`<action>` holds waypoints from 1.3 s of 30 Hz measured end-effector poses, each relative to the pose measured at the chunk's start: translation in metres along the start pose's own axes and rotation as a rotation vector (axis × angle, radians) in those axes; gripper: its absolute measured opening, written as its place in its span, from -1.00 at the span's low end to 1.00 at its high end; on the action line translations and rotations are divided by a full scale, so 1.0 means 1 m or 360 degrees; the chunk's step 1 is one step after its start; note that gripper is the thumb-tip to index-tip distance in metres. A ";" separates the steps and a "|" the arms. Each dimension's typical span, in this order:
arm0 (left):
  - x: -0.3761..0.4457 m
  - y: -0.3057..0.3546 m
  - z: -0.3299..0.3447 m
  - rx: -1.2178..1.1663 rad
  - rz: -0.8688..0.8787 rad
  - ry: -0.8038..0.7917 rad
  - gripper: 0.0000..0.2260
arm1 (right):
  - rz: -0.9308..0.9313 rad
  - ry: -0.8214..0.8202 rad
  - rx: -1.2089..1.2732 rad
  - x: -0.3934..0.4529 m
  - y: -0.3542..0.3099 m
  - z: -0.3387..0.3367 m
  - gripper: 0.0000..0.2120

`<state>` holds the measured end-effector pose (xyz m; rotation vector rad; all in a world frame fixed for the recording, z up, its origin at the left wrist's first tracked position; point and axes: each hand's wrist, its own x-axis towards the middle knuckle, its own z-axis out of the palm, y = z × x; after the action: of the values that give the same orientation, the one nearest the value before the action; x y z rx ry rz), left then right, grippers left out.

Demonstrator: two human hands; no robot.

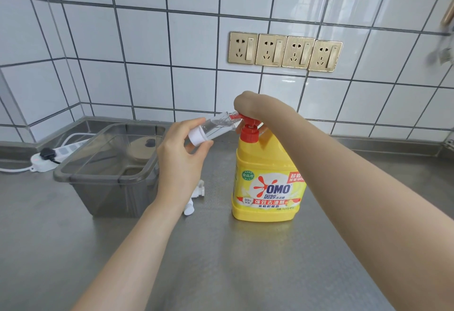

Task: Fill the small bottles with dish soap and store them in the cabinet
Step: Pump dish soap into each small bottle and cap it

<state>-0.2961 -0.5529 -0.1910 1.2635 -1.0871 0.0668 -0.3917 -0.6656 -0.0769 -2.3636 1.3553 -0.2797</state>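
Observation:
A yellow dish soap bottle [267, 183] with a red pump stands on the steel counter. My right hand [248, 104] sits on top of the red pump head, fingers bent down over it and mostly hidden. My left hand [181, 151] grips a small clear bottle [213, 126] by its white base, tilted so its open neck meets the pump spout. A little clear liquid shows inside it. White pump caps [196, 197] lie on the counter behind my left wrist, partly hidden.
A smoky grey plastic bin [108, 173] stands left of my hand, with a round lid seen through it. A white power strip [49, 156] with a black plug lies at the far left. Gold wall sockets [285, 51] sit on the tiled wall.

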 end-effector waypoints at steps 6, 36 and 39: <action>-0.003 -0.005 0.002 0.0028 -0.0013 0.0006 -0.66 | 0.0074 0.0215 -0.0006 -0.001 0.000 0.007 -0.69; -0.008 0.005 0.005 -0.0002 -0.0055 0.0023 -0.67 | 0.0212 0.0027 0.0233 0.006 -0.007 -0.001 -0.72; -0.009 0.000 0.005 0.0006 -0.0081 0.0019 -0.68 | 0.0117 0.0040 0.0085 0.001 -0.004 0.002 -0.69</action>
<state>-0.3041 -0.5520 -0.1975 1.2918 -1.0440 0.0377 -0.3870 -0.6645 -0.0767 -2.2685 1.4248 -0.3217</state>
